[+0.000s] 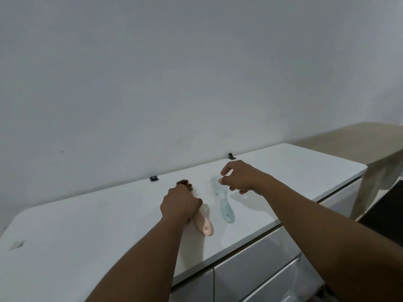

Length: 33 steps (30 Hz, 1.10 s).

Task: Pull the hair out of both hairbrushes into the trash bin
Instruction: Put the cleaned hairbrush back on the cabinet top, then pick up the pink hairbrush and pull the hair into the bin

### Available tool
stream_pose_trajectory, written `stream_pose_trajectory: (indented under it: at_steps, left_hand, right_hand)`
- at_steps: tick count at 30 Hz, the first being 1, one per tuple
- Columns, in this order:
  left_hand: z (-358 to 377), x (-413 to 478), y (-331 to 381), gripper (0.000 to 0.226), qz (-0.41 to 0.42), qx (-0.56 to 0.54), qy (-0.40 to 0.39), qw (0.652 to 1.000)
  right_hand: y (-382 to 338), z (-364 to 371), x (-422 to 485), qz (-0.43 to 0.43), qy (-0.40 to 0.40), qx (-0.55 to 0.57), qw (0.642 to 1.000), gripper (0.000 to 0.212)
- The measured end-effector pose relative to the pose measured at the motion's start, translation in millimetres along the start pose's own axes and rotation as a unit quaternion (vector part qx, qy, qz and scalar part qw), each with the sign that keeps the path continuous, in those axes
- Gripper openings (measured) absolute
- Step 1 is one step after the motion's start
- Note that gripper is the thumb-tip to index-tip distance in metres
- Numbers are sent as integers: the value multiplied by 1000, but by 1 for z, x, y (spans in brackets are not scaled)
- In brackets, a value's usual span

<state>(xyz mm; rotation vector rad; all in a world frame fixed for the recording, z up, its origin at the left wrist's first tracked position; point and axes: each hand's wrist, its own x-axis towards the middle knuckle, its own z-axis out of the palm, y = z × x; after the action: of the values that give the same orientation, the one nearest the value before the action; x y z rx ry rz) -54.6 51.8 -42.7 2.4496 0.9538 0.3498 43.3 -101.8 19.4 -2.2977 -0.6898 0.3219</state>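
Note:
A pink hairbrush (205, 225) lies on the white cabinet top (87, 225), its handle pointing toward me. My left hand (180, 204) is closed over its head, where a clump of brown hair (185, 185) sticks out past my fingers. Just to the right lies a pale blue hairbrush (225, 209), bristles up and showing no hair. My right hand (237, 177) hovers over its head with fingers curled apart, holding nothing I can see. No trash bin is in view.
A grey wall rises right behind the cabinet top. Two small black clips (154, 178) (231, 156) sit along its back edge. White drawer fronts (261, 258) run below the front edge. A wooden bench (359, 144) stands at the right.

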Motion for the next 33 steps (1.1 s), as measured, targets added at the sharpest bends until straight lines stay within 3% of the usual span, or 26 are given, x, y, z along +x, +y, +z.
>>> stream_pose_trajectory:
  at_steps: [4,9,17,24,33]
  left_hand:
    - [5,1,-5,38,-26,-48,30,998]
    - [2,-3,0,42,-32,-124,94,987]
    - [-11,-32,49,39,119,-235,142,954]
    - [5,-76,109,32,224,-299,122,920]
    - [53,-138,180,29,319,-311,35,895]
  right_hand:
    - [4,-6,-4,7,8,-3,1000,29]
    - [7,-21,-13,8,25,0,1000,30]
    - [8,-58,-48,-7,110,21,994,35]
    - [28,-99,-93,14,184,50,981,55]
    - [83,-138,-147,36,309,123,942,30]
